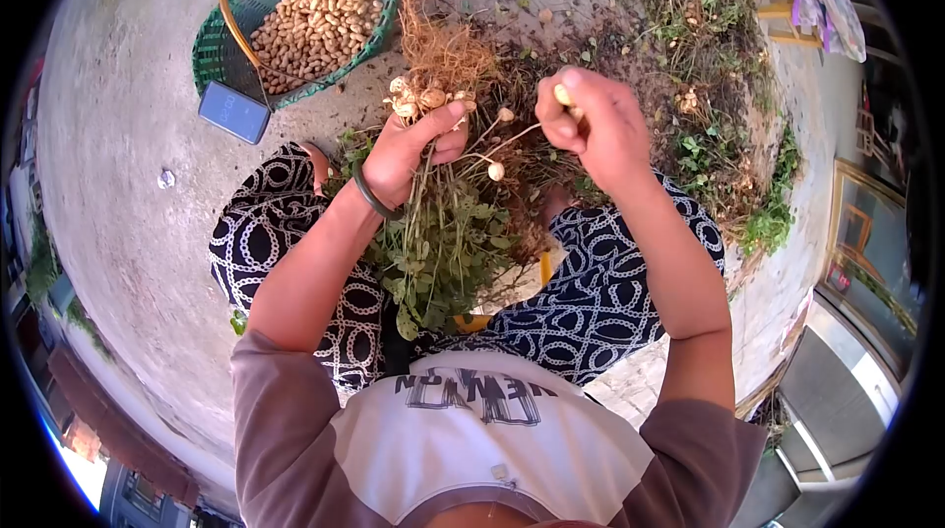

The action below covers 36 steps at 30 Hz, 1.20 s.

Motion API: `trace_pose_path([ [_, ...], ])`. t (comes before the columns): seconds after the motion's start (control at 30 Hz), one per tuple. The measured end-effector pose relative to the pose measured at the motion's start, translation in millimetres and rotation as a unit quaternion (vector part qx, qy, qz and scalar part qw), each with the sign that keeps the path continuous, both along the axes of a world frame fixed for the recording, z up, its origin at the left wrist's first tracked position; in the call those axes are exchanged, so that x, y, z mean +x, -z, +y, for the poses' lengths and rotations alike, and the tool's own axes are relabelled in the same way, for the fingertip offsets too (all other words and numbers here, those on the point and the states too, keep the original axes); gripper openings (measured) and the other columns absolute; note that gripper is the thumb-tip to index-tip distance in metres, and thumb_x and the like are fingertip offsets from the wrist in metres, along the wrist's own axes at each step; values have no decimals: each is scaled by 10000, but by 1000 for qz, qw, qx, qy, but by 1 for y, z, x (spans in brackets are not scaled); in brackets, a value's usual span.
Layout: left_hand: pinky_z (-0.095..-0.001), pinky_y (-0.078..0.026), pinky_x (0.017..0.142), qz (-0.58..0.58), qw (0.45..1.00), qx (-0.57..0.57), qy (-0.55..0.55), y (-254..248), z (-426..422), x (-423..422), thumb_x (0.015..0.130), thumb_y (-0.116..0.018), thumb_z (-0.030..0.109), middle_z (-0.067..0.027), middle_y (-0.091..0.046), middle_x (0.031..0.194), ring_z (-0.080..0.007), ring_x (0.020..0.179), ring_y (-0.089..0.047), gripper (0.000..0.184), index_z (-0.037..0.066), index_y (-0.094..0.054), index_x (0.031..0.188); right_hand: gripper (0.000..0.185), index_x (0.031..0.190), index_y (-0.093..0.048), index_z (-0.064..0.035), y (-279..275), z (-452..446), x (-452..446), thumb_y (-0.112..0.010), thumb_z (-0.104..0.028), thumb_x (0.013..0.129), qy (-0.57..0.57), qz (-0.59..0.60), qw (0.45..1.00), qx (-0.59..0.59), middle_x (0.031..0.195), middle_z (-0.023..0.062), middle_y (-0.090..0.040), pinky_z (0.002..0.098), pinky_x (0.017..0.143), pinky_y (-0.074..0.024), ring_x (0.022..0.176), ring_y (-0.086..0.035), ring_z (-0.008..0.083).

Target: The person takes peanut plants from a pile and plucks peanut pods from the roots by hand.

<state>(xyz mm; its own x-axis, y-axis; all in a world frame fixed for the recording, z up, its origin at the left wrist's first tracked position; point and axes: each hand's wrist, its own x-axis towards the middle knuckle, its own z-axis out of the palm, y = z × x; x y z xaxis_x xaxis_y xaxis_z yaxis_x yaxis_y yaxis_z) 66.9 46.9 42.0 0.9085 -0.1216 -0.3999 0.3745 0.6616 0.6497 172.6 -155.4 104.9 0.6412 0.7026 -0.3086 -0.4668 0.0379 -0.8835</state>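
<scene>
My left hand (409,149) is closed round the stems of a peanut plant (438,243), its leaves hanging toward my lap and its brown roots (443,46) pointing away from me. A cluster of pale peanuts (418,95) bunches at the roots, just above my thumb. To the right, my right hand (600,124) pinches a peanut (563,95) between thumb and fingers. A thin stalk stretches from that hand back toward the plant, and a loose-hanging peanut (496,172) dangles between the two hands.
A green woven basket (221,46) holding many peanuts stands at the upper left, with a phone (234,113) against its near side. Pulled plants (704,26) and soil lie in a heap on the right. A wooden stool (778,6) with a purple bag stands at the upper right.
</scene>
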Motion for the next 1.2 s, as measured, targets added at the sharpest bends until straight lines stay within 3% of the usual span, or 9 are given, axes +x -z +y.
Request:
trace_pose_path([
  [0.1, -236, -275, 508, -12, 1000, 2, 23, -1, 5, -3, 980, -534, 272, 40, -413, 630, -74, 552, -373, 238, 99, -515, 819, 285, 952, -573, -7, 4, -9, 12, -404, -234, 992, 82, 46, 991, 92, 824, 34, -520, 225, 483, -307, 617, -442, 96],
  [0.2, -240, -269, 508, -63, 996, -23, 54, -2, 10, -3, 988, -507, 276, 42, -394, 620, -71, 542, -361, 268, 97, -494, 789, 263, 965, -585, -18, 9, -6, 11, -427, -226, 997, 113, 42, 991, -55, 848, 27, -543, 213, 475, -300, 625, -448, 88],
  [0.37, -234, -262, 519, -107, 991, -39, 67, 5, 9, -2, 999, -453, 316, 36, -389, 600, -68, 516, -339, 374, 91, -476, 701, 332, 1083, -610, -9, 23, 0, 4, -490, -310, 1010, -51, 24, 968, -244, 850, 22, -575, 189, 505, -386, 691, -523, 74],
  [0.47, -228, -265, 523, -89, 993, 22, 71, -3, 9, -2, 996, -456, 329, 30, -425, 601, -66, 508, -347, 374, 75, -523, 730, 278, 1080, -610, -25, 39, 1, -7, -543, -279, 991, -135, 72, 982, -110, 772, 7, -571, 217, 498, -377, 603, -493, 87],
  [0.57, -228, -272, 502, -4, 997, 24, 76, -6, 5, -1, 992, -481, 316, 21, -490, 628, -59, 507, -372, 323, 57, -593, 835, 194, 916, -639, -21, 32, 7, -10, -612, -211, 939, -80, -78, 980, -166, 702, 5, -605, 268, 502, -420, 592, -556, 94],
  [0.7, -214, -300, 455, -10, 989, 93, 119, -18, 5, 7, 976, -544, 257, 4, -556, 707, -53, 553, -443, 220, 52, -599, 1037, 371, 784, -632, -3, 28, 15, -22, -616, -338, 942, -33, -464, 848, -256, 531, 54, -524, 310, 497, -405, 505, -494, 126],
  [0.87, -213, -328, 472, 13, 994, 87, 71, -19, -2, 6, 970, -561, 256, -7, -560, 725, -67, 594, -473, 183, 73, -568, 985, 555, 624, -476, -73, 16, 9, -9, -400, -448, 1025, -10, 39, 985, -165, 516, -30, -406, 244, 403, -213, 410, -288, 63],
  [1.07, -243, -368, 482, 71, 990, 120, -5, -1, 0, 6, 955, -594, 235, -30, -616, 738, -95, 551, -500, 180, 57, -618, 938, 388, 800, -583, -14, -7, 14, -8, -456, -315, 1008, 73, 148, 986, 12, 592, 6, -500, 204, 426, -264, 493, -427, 60],
  [1.2, -242, -378, 502, 69, 992, 106, -2, 0, -1, 5, 956, -595, 252, -22, -631, 772, -96, 568, -509, 206, 50, -635, 941, 194, 1075, -596, -47, 11, 17, -30, -631, -120, 899, -92, -318, 927, -179, 680, 62, -593, 279, 475, -403, 526, -557, 135],
])
